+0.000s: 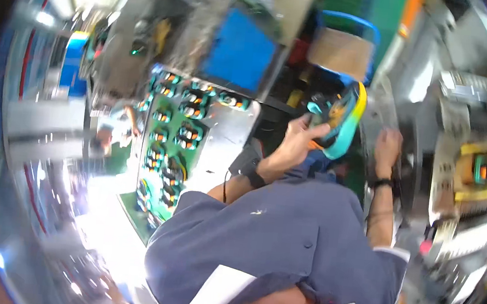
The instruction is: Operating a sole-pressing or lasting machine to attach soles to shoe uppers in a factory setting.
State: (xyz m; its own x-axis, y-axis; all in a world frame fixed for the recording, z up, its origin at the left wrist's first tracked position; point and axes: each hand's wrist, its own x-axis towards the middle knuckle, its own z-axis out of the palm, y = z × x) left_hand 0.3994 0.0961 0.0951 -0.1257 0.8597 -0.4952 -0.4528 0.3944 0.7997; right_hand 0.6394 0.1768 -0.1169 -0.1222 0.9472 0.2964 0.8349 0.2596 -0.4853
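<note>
Teal-and-yellow handheld tool (339, 121) sits right of centre in the upper half of the frame, blurred. Left hand (298, 141) has its grip closed around the tool's lower left side, fingers curled on the dark part. Right hand (386, 151) is further right, wearing a dark wristband (381, 183), resting against a clear curved panel (383, 110); its grip cannot be told through the blur. Blue-grey sleeves (282, 232) fill the lower centre. Green circuit board (168, 145) with rows of copper coils lies on the pale worktop (221, 144) at centre left. Blue flat panel (241, 52) stands above the board. Cardboard box (341, 53) sits above the tool.
</note>
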